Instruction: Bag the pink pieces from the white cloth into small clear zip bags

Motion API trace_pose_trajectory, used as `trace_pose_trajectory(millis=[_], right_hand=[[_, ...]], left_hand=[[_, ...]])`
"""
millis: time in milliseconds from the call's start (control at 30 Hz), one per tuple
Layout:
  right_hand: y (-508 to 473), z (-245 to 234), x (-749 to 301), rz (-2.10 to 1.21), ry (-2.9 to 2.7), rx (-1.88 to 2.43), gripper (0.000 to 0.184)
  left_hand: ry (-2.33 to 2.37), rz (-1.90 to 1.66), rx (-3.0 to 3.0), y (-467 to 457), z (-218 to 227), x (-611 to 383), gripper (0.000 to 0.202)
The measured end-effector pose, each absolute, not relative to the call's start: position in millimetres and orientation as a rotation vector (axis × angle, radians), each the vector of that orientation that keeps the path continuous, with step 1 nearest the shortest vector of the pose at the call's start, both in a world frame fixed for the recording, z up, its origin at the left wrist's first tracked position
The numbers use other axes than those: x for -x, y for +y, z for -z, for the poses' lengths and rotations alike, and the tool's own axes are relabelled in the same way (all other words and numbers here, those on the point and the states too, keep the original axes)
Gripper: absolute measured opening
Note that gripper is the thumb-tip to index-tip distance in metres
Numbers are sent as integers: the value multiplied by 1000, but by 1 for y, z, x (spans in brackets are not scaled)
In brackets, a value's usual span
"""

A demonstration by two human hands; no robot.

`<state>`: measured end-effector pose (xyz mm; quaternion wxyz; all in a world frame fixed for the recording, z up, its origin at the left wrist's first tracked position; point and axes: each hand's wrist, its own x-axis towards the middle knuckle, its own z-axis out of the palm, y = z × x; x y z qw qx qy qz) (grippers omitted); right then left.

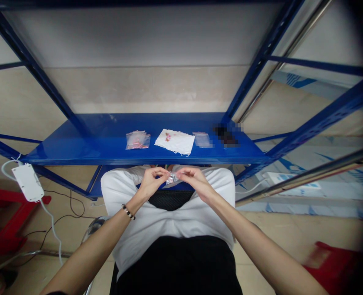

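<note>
Over my lap, just in front of the blue shelf's edge, my left hand and my right hand pinch a small clear plastic bag between them. Something pinkish shows inside it, too small to name. On the shelf beyond lies a white paper sheet with a few small pink and brownish bits on it. Left of the sheet is a stack of clear zip bags holding pink pieces. To its right lies a further clear zip bag, whose contents I cannot make out.
The blue metal shelf has upright posts on both sides. A blurred dark object lies at its right end. A white power strip hangs from the left corner, cables trailing below. Red stools stand on the floor at both sides.
</note>
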<state>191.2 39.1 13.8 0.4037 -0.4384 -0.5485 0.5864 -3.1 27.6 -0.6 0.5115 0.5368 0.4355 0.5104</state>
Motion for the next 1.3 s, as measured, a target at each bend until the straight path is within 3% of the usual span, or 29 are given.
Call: trace_pose_trajectory(millis=[1000,1300], right_hand=[[47,-19,-199,-1417,-1376,1123,21],[46,-19,-198,-1293,-1409,1116,33]], left_hand=[[1086,-1310,-1278,31,-5,12,23],[1035,-1271,-1237,30,-7,10,27]])
